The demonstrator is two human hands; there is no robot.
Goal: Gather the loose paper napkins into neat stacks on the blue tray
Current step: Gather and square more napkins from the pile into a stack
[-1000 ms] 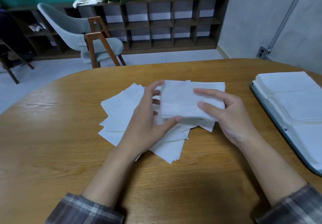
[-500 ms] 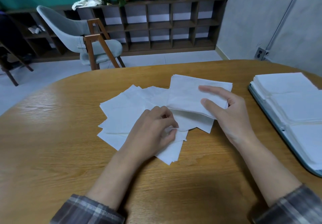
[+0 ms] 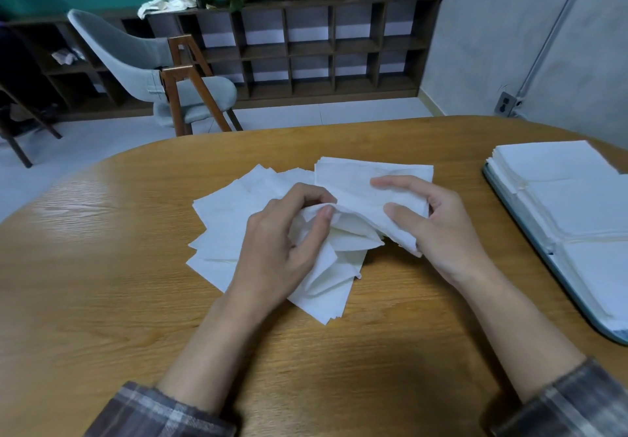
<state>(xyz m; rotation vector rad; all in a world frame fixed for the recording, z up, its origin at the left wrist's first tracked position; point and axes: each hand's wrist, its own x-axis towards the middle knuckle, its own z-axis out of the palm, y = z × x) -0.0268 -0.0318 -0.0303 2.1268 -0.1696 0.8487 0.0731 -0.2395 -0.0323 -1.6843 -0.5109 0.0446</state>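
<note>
Napkins [image 3: 231,225], loose, white, fanned in an overlapping heap at centre frame on the wooden table [image 3: 102,283]. My left hand [image 3: 278,246] pinches one crumpled sheet of the heap between thumb and curled fingers. My right hand [image 3: 438,229] clamps a gathered bundle [image 3: 356,181] just beside it. Blue tray [image 3: 552,253], right edge of frame, bears squared napkin stacks [image 3: 577,205].

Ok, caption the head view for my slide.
Left hand pinches a napkin from the pile; right hand holds a gathered stack; tray at right.
</note>
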